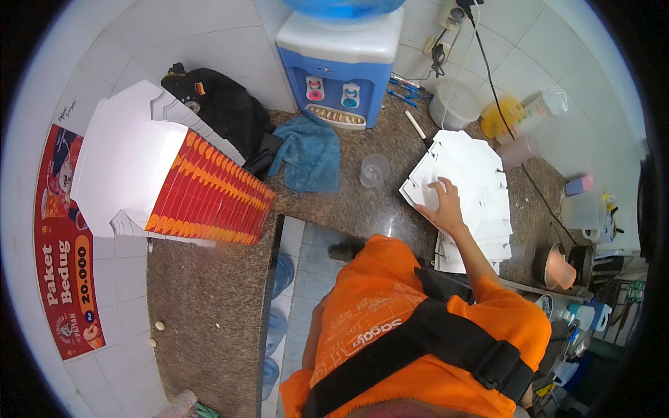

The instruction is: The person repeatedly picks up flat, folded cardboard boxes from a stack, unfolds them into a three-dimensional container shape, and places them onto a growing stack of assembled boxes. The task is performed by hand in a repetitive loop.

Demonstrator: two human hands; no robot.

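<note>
My right hand rests on the top sheet of a stack of flat white cardboard box blanks on the counter. Its fingers are bent but apart, with the thumb spread toward the stack's left edge. Only part of my left arm shows, hanging beside my orange shirt; the left hand is out of sight. Across the counter to the left leans a long row of nested, folded boxes, red and orange outside with white insides.
A blue-and-white water dispenser stands at the back. Near it lie a blue cloth, a clear plastic cup and a black cloth item. A white tub and a black cable are at the right. Water jugs stand below the counter.
</note>
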